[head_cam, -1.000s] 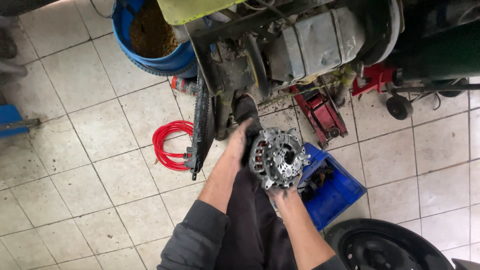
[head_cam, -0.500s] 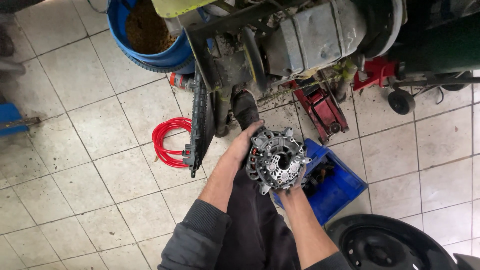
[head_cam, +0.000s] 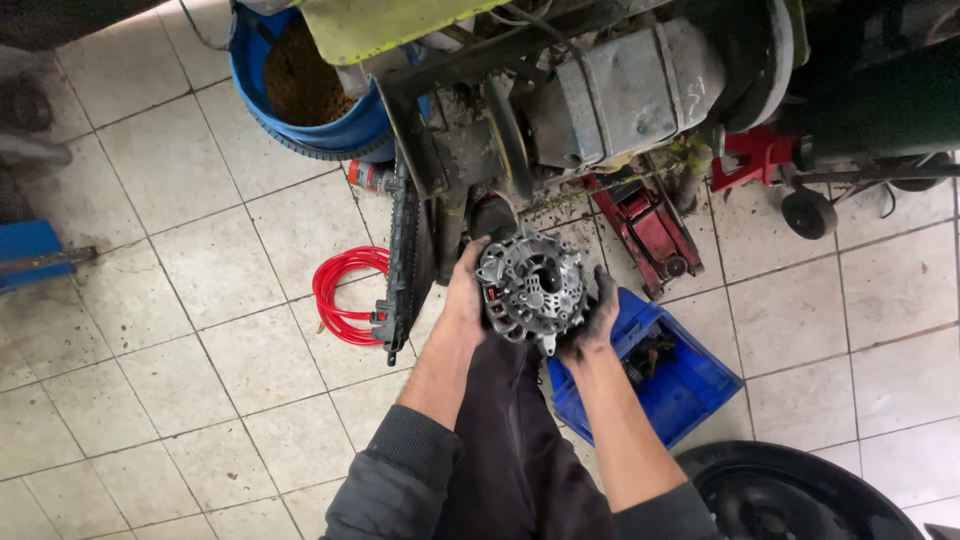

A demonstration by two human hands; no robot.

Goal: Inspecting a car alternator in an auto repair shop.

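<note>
Head view: your left hand and right hand hold alternator between them, above your lap, over tiled floor. Left fingers curled round its left rim, thumb on top edge; right fingers, blackened, cupped under its lower right side. Blue plastic crate just right of right hand. Blue tub of brown matter at top, beside grimy engine block. Red coiled hose left of left hand. Red floor jack beyond crate. Black wheel rim at bottom right corner.
</note>
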